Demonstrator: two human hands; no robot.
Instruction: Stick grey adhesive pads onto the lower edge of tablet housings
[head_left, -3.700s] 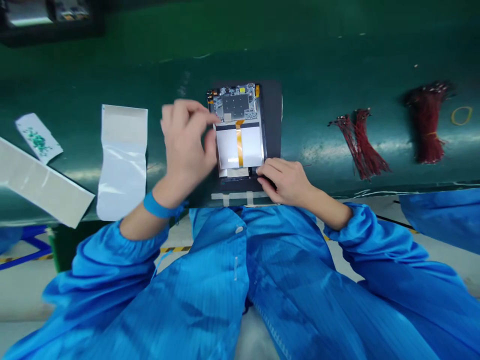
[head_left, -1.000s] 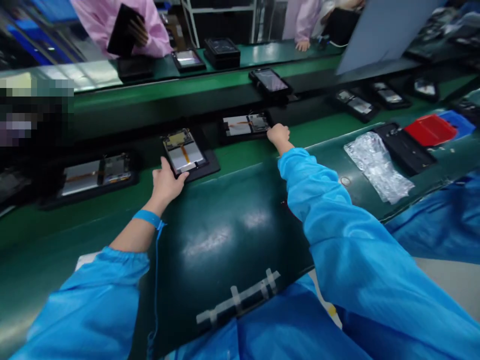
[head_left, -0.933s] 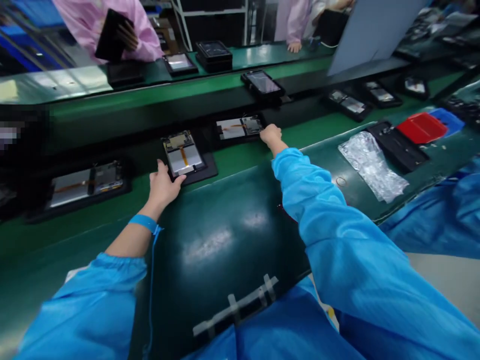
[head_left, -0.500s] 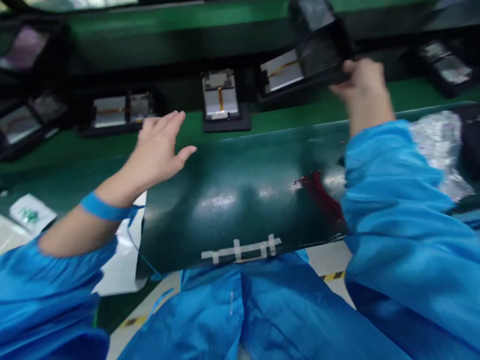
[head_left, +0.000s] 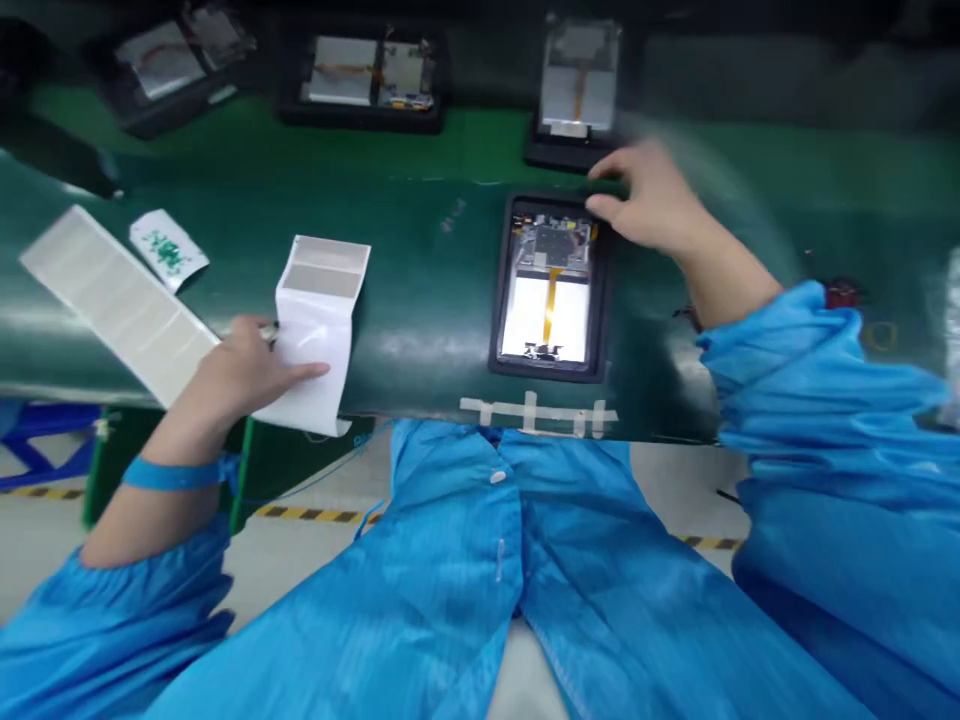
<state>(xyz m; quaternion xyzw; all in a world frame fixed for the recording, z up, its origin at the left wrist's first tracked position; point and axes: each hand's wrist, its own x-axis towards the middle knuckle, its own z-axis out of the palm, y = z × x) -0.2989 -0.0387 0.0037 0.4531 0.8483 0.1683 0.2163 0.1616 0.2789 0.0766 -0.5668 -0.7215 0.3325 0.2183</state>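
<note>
An opened tablet in a black frame (head_left: pixel 551 290) lies flat on the green mat, its circuit board at the far end, its silver battery and orange ribbon cable nearer me. My right hand (head_left: pixel 645 195) hovers by its top right corner, thumb and fingers apart with nothing between them. To the left, my left hand (head_left: pixel 244 368) rests at a folded white label sheet (head_left: pixel 319 335), thumb stretched over the paper and the other fingers partly curled. Beside that hand lies a long strip of pale labels (head_left: pixel 124 300); a white packet with green writing (head_left: pixel 169 248) is just beyond.
Several opened tablets line the back, including one upright unit (head_left: pixel 577 85), a sideways unit (head_left: pixel 364 80) and a tilted unit (head_left: pixel 176 60). White tape strips (head_left: pixel 536 413) mark the mat's front edge. Dark red wires (head_left: pixel 844 293) lie near my right sleeve.
A tablet now lies on the mat before me; my right hand has let go of the black-framed unit it held at the back. My left hand has come down to the label sheet. The view shifted left.
</note>
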